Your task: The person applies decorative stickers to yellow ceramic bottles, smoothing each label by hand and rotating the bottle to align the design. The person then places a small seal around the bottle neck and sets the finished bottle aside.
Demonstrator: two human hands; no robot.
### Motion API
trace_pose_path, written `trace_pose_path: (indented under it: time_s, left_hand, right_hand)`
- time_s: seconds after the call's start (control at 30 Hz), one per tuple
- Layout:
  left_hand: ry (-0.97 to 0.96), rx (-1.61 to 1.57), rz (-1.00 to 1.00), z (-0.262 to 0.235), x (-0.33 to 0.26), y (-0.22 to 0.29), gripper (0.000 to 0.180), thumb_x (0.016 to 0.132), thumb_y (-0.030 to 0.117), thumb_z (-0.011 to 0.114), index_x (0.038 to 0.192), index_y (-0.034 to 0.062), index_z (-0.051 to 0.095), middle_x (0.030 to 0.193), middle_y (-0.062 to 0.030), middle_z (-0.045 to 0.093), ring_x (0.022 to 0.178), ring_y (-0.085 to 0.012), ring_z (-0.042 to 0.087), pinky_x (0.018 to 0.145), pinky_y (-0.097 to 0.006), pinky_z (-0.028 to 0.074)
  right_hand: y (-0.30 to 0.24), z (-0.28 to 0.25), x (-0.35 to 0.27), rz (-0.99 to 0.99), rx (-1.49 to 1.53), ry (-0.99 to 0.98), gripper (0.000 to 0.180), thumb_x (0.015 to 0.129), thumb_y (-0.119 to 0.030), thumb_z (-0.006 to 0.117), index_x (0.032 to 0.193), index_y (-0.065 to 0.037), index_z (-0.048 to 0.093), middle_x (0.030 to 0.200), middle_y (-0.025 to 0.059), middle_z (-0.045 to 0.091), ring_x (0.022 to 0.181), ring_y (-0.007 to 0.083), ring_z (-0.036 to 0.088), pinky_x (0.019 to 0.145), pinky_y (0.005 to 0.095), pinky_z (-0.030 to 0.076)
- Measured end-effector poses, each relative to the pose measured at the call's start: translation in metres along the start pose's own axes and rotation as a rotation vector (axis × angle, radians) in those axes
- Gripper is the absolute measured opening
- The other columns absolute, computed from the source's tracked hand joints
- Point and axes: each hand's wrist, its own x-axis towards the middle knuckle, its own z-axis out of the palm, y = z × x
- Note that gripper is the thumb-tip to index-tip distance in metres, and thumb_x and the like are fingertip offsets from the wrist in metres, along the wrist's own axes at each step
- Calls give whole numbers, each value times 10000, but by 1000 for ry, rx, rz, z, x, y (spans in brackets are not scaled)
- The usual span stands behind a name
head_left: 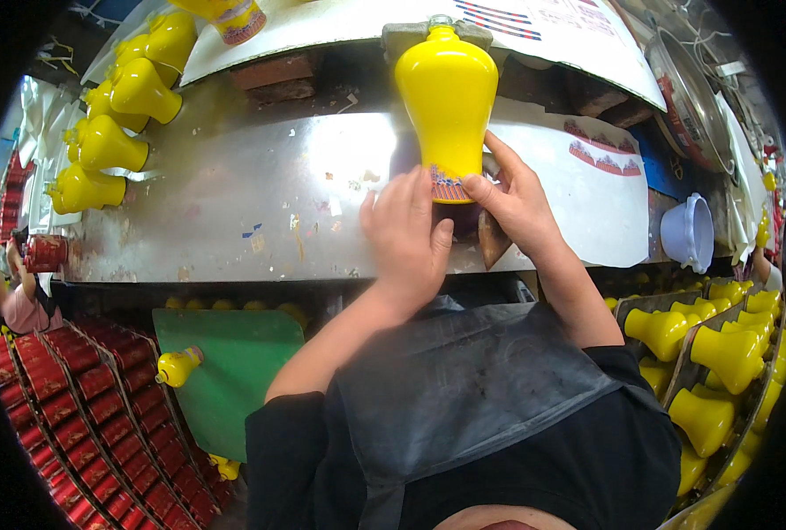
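Note:
A glossy yellow vase-shaped bottle (447, 97) lies over the metal worktable (252, 203), neck pointing away from me. A patterned red and blue band runs around its base. My left hand (406, 237) presses on the base and the band from the near left. My right hand (512, 196) grips the base from the right, fingers against the yellow body. Both hands hold the same bottle.
Several yellow bottles (110, 141) lie at the table's far left, more fill a crate (720, 353) at my right. Red cans (84, 389) sit in rows at lower left beside a green board (234, 371). White decal sheets (605, 177), a lavender cup (689, 231) and a person (18, 300) are nearby.

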Motion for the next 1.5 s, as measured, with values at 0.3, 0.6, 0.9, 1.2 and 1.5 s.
trace_pose_path:
  time_s: [0.3,0.6,0.9,1.2,1.5]
  left_hand:
    - [4,-26,-3,8,-6,-4,675,857,140,674,1487,-12,484,1452,-196,562,1393,-378,471,1202,-539,221]
    - [-13,-43,-69,10,-6,-9,708,857,188,678,1501,-11,464,1540,-240,448,1456,-437,364,1207,-553,222]
    - [-6,-17,-31,8,-8,-1,804,788,156,709,1522,-18,428,1509,-229,480,1430,-415,401,1200,-532,248]
    - [10,-61,-33,7,-6,-1,807,773,144,722,1515,-17,449,1469,-216,518,1402,-405,431,1192,-527,257]
    - [28,-80,-37,7,-5,-2,776,781,129,742,1501,1,482,1435,-189,560,1386,-389,458,1189,-500,270]
  right_hand:
    - [-1,1,0,39,-13,20,866,926,-367,750,1561,83,370,1398,234,581,1127,207,649,969,302,520]
    - [4,5,0,14,-14,65,861,900,-402,739,1551,56,410,1350,229,620,1072,214,661,931,311,529]
    - [4,1,-1,47,9,9,873,936,-346,761,1566,98,351,1380,220,592,1132,185,642,969,294,524]
    - [-18,-17,1,148,99,65,469,1056,-292,579,1435,-15,580,1312,115,638,1066,139,646,948,263,527]
    - [-53,-16,-1,-593,-779,58,298,874,22,744,1157,-35,670,1051,130,725,907,273,726,813,326,586]
